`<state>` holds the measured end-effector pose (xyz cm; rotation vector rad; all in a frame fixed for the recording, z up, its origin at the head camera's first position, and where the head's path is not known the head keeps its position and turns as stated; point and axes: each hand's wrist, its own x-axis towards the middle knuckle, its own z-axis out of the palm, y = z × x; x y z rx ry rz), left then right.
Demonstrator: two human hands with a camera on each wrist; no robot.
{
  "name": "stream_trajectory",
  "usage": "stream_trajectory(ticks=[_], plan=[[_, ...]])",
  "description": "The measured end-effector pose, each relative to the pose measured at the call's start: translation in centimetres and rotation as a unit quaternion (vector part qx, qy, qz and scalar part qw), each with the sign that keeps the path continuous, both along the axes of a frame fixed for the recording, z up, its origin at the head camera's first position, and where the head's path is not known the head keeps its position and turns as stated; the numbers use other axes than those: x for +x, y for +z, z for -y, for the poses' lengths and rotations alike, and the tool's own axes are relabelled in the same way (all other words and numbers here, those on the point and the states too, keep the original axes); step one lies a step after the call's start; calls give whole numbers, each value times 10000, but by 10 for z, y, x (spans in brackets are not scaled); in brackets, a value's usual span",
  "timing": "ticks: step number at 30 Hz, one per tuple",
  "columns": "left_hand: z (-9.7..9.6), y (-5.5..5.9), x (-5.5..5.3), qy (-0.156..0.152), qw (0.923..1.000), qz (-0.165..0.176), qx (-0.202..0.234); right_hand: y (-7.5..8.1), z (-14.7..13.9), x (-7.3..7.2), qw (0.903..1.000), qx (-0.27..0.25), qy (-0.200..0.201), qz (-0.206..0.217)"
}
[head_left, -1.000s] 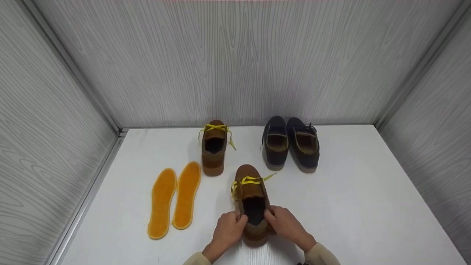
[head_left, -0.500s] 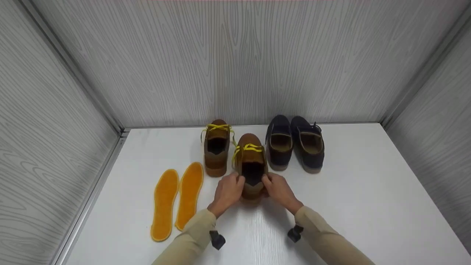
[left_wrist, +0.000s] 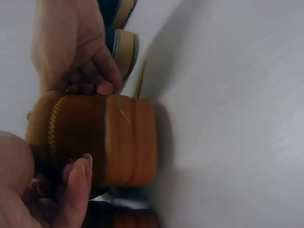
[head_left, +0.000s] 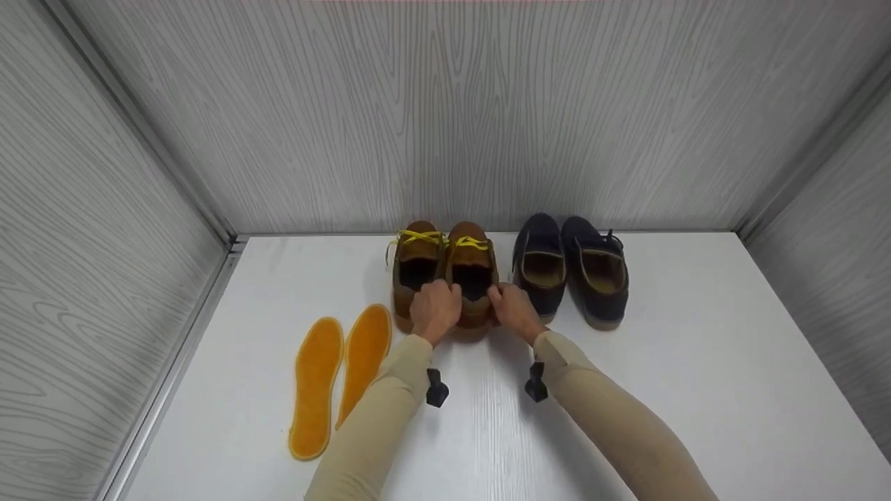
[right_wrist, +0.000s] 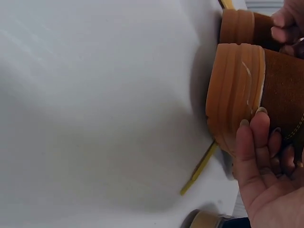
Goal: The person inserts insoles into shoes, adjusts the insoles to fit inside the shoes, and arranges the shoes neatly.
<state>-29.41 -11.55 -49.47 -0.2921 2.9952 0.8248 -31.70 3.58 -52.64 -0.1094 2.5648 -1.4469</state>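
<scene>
Two hands (head_left: 436, 306) (head_left: 515, 307) partly curled, gripping right-hand brown shoe (head_left: 473, 284) from either side near heel.

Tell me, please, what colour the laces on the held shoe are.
The laces are yellow, showing best in the head view.

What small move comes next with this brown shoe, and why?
Probably ease the held brown shoe down flat on the table: its toe is about level with that of the other brown shoe, near the wall; left hand and right hand grip its heel end, and sole contact can't be confirmed.
</scene>
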Motion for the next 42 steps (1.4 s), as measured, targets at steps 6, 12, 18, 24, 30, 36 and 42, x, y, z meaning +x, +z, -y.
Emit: stream_trajectory(ticks=[6,12,18,24,30,36,42], plan=[[-5,0,6,-231,9995,-78,-197,-3,-3,4,9996,213,-159,-24],[-7,-7,16,-405,9968,-532,-429,-1,-4,2,9991,265,-316,-73],[-10,-12,22,-798,9917,-892,-479,-7,-11,8,9992,5,-304,251],[-11,-14,29,-1025,9899,-976,-118,-8,-28,27,9988,-442,127,-152],[-27,-18,39,-1834,9661,-1817,-64,-6,-53,42,9874,-105,-294,-1551],[-36,-21,46,-2515,9486,-1909,-213,-10,-70,45,9641,480,-1146,-2346],[-34,-28,47,-2957,9417,-1535,-462,-15,-73,36,9675,684,-1158,-2142]])
